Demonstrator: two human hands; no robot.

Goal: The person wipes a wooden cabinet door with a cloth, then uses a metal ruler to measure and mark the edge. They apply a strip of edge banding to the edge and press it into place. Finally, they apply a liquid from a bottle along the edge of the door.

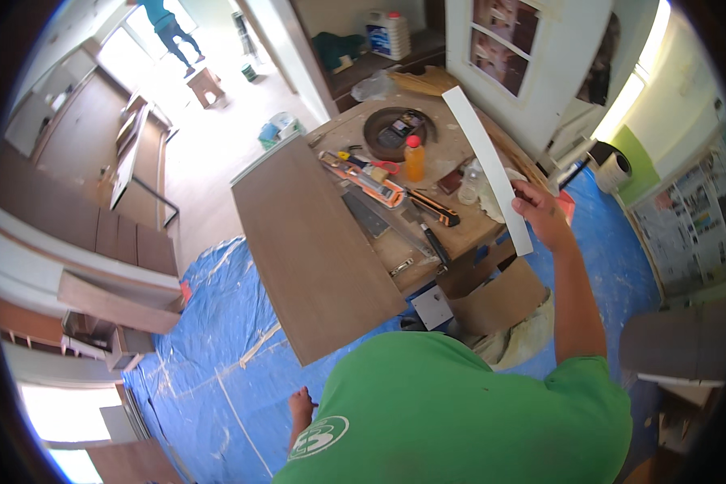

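Observation:
My right hand (542,213) grips a long, narrow white strip (486,149) near its lower end. The strip slants up and left across the right part of the workbench (452,270). Low by my left side, my left hand (302,403) hangs over the blue sheet with its fingers curled; nothing shows in it. A wide brown board (306,242) lies along the bench's left side, jutting beyond it toward me, apart from both hands. Beside the board are an orange-and-black utility knife (433,207), a handsaw (391,222) and other hand tools.
An orange bottle with a red cap (414,159) stands before a round dark tray (379,133) with a phone-like device. Below the bench edge is an open cardboard box (500,297). Blue sheeting (210,347) covers the floor. Far off, a person (169,31) stands raised near windows.

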